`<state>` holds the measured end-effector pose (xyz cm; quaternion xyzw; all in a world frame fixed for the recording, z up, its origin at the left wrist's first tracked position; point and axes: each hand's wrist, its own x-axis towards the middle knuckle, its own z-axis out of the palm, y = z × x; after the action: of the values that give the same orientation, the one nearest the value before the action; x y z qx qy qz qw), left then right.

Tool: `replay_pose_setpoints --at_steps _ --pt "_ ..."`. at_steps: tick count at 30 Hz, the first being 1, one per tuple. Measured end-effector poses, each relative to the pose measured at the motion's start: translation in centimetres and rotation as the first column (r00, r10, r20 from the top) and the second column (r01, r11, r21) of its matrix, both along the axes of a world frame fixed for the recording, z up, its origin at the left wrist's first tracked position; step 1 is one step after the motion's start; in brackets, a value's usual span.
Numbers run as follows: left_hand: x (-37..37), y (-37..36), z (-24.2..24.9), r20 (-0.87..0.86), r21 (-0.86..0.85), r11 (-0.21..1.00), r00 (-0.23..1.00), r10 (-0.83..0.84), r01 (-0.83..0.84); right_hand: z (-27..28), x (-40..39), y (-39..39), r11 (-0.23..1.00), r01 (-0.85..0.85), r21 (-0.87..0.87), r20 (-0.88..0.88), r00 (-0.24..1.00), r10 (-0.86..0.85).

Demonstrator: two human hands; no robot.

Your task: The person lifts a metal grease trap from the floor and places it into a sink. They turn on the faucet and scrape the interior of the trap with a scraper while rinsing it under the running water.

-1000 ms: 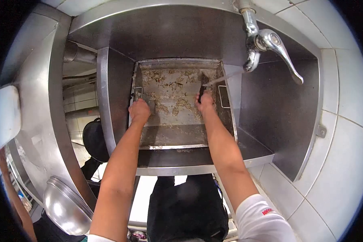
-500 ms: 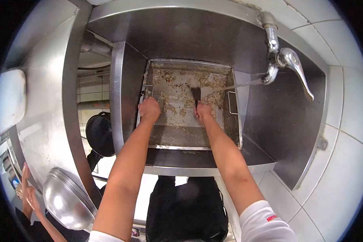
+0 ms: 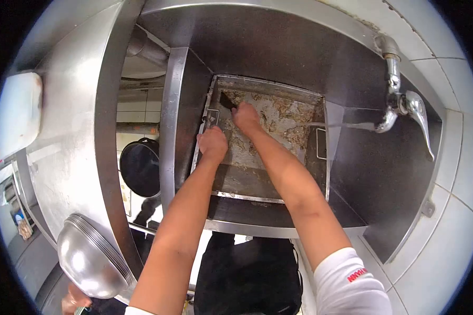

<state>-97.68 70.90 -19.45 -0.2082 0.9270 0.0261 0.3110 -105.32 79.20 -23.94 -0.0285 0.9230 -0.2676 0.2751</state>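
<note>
A rectangular metal pan (image 3: 249,197) lies in the sink, its bottom covered with brownish, crumbly residue. My left hand (image 3: 213,144) is closed at the pan's left side, around the lower end of its wire handle (image 3: 214,115). In my right hand (image 3: 246,116) is a scraper (image 3: 226,101); its dark blade touches the pan's upper left area, and my fingers hide the grip. A second wire handle (image 3: 321,143) sits on the pan's right side, apart from both hands.
Water runs from the wall faucet (image 3: 397,107) leftward into the pan. Steel sink walls (image 3: 278,42) surround it. On the left counter (image 3: 68,152) stand stacked metal bowls (image 3: 92,257) and a white container (image 3: 20,114). A black pot (image 3: 140,168) is below. Another person's hand (image 3: 74,300) shows at lower left.
My right hand has moved the scraper from the pan's middle to its upper left. My left hand stays at the left handle. The view has shifted; the other person's hands have moved lower.
</note>
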Motion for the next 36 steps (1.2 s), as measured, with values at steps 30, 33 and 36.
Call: replay_pose_setpoints --at_steps 30,33,36 --pt "-0.4 -0.4 0.4 0.033 0.077 0.995 0.998 0.053 -0.056 -0.9 0.1 1.4 0.997 -0.056 -0.06 0.072 0.996 0.06" --pt "-0.5 -0.3 0.3 0.005 0.065 0.997 0.999 0.041 -0.042 -1.4 -0.4 -0.9 0.999 -0.036 0.021 0.111 0.993 0.034" --pt "-0.4 -0.4 0.1 -0.016 0.038 0.999 1.0 0.01 -0.01 -1.8 -0.2 1.5 0.995 -0.008 0.103 0.08 0.997 0.0"
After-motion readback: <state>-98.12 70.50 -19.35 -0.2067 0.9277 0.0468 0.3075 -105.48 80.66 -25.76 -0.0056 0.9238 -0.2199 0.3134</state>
